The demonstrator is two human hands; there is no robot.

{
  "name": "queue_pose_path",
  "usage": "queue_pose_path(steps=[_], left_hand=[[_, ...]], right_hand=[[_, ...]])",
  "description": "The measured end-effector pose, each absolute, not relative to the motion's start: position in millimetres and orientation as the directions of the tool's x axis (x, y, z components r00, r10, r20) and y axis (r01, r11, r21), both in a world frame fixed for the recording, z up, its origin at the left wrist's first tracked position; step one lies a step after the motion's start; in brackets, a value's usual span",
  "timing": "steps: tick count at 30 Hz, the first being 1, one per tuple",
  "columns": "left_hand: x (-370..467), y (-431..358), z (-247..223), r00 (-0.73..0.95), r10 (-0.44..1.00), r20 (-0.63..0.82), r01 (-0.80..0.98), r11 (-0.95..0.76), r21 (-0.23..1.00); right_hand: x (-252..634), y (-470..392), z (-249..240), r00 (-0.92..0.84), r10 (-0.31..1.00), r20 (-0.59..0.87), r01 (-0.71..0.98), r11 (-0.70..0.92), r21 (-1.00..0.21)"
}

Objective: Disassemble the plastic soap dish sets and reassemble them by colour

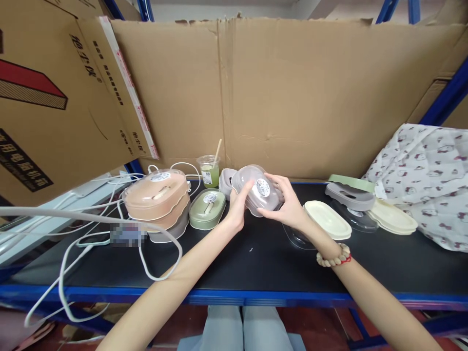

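A grey oval box [252,183] with a clear lid and a round white sticker is held tilted above the black table [234,258]. My left hand [239,207] grips its left side, and my right hand [283,200] has its fingers round the right side. Just behind my left hand stands another grey piece [226,181]. To the left lies a green lidded box [207,208] with a sticker. Right of my hands, cream oval pieces [327,219] are by a clear lid [300,239], which my right forearm partly covers.
Stacked boxes [157,195] and white cables [161,275] occupy the left. A green drink cup [209,173] stands at the back. On the right are a grey piece [351,196], more cream pieces [393,217] and patterned fabric [427,180]. Cardboard [292,97] walls the rear.
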State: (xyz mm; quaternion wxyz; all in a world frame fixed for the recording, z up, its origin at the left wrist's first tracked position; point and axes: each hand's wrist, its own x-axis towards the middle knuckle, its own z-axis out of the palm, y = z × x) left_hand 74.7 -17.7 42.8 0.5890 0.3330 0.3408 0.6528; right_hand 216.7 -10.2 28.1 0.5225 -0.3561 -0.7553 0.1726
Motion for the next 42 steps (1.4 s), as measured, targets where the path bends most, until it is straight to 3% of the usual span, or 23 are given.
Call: queue_pose_path(steps=[3,6,12,16,22,34,37,42], left_hand=[[73.8,-17.0,41.6,-0.118,0.983,0.137,-0.507,-0.179,0.843],[71.2,-16.6,41.5,0.025,0.971,0.239,-0.440,-0.204,0.875],[65.5,-16.4,43.4,0.196,0.938,0.286,-0.413,-0.186,0.891],[68.8,-17.6,43.8,0.077,0.944,0.321,-0.420,-0.262,0.869],[75.7,-21.8,41.9,-0.213,0.921,0.327,-0.323,-0.382,0.866],[69.6,-24.4,49.5,-0.045,0.860,0.508,-0.258,-0.502,0.826],[73.9,-22.7,46.1,-0.169,0.880,0.445,-0.232,-0.474,0.850],[76.3,-18.0,35.4,-0.329,0.859,0.391,-0.243,-0.478,0.844]], right_hand=[[216.2,-10.6,29.2,-0.149,0.789,0.596,0.261,0.612,-0.746],[215.0,-10.2,30.9,-0.105,0.864,0.493,0.104,0.503,-0.858],[210.2,-13.6,36.0,0.015,0.860,0.511,0.038,0.510,-0.859],[207.1,-15.5,35.6,0.074,0.812,0.579,0.056,0.576,-0.815],[199.7,-19.8,27.5,-0.017,0.811,0.585,0.072,0.585,-0.808],[200.9,-25.0,31.3,0.092,0.792,0.603,0.141,0.589,-0.795],[201.0,-25.5,33.3,0.174,0.782,0.599,0.180,0.573,-0.800],[198.4,-26.9,35.1,0.134,0.760,0.636,0.232,0.600,-0.766]])
